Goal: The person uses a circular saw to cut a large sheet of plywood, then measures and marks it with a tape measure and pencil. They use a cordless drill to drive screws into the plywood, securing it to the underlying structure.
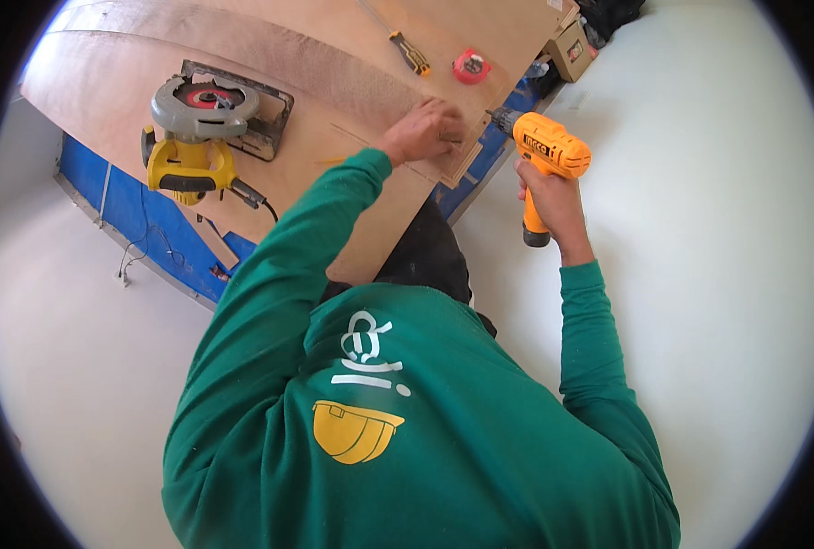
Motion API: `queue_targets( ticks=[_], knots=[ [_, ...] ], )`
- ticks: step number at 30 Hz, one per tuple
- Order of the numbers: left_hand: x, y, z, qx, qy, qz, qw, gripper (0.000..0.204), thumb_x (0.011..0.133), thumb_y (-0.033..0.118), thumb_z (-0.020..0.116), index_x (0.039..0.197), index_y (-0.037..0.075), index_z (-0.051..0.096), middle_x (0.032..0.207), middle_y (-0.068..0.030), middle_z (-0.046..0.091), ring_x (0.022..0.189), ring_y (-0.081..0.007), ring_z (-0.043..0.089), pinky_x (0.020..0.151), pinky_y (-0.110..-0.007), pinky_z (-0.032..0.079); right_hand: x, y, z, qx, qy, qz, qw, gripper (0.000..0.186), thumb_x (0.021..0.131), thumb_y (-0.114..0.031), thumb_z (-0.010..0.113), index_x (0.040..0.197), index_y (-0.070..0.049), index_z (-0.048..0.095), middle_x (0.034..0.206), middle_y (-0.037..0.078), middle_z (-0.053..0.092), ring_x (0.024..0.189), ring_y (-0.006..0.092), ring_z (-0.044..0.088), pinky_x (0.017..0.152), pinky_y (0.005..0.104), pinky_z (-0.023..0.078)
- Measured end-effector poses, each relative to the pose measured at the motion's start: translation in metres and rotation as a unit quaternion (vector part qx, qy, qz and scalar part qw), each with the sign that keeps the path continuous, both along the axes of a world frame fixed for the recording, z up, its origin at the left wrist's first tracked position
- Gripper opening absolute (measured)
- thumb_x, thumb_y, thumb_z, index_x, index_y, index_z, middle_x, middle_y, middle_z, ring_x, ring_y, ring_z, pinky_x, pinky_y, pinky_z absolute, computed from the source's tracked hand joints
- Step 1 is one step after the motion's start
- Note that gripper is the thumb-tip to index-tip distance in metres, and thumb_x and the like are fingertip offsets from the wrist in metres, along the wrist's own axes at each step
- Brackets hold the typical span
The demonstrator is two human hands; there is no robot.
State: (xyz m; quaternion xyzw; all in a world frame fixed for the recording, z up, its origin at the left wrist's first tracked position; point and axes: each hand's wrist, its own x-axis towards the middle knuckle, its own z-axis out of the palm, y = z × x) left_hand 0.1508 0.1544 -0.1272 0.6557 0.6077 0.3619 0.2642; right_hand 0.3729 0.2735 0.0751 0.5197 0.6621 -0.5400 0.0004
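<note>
My right hand (553,197) grips an orange-and-black cordless drill (558,146), whose chuck points left toward the edge of the plywood. My left hand (420,128) is on the stacked plywood strips (457,169) at that edge, fingers bent and close together; what is between them is too small to make out. Above it lie a red tape measure (471,66) and a yellow-and-black screwdriver (411,55) on the plywood sheet (324,183).
A yellow-and-grey circular saw (192,165) with a cord sits on the sheet at left, over blue material (100,183). A loose wood offcut (213,240) is below it. A cardboard box (567,50) and dark items stand at the upper right, beside the pale floor.
</note>
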Motion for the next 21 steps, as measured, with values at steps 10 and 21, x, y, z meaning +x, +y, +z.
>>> queue_targets(
  ticks=[10,21],
  knots=[
    [-0.045,-0.018,0.016,-0.075,0.185,-0.028,0.979,0.119,0.058,0.03,0.103,0.164,0.016,0.053,0.157,-0.0105,0.057,0.152,-0.0381,0.047,0.132,-0.05,0.041,0.039,-0.041,-0.009,-0.032,0.041,-0.102,0.993,0.023,0.101,-0.02,0.076,0.114,-0.002,0.071,0.084,0.001,0.066,0.068,0.0116,0.066,0.064,0.0309,0.057],
    [-0.049,-0.009,0.018,-0.103,0.215,-0.047,0.97,0.113,0.057,0.033,0.104,0.159,0.015,0.059,0.154,-0.0098,0.056,0.15,-0.0384,0.048,0.13,-0.053,0.041,0.067,-0.065,-0.013,-0.049,0.071,-0.172,0.981,0.02,0.099,-0.014,0.075,0.114,-0.003,0.07,0.086,0.002,0.067,0.066,0.0127,0.065,0.063,0.0321,0.057]
  ],
)
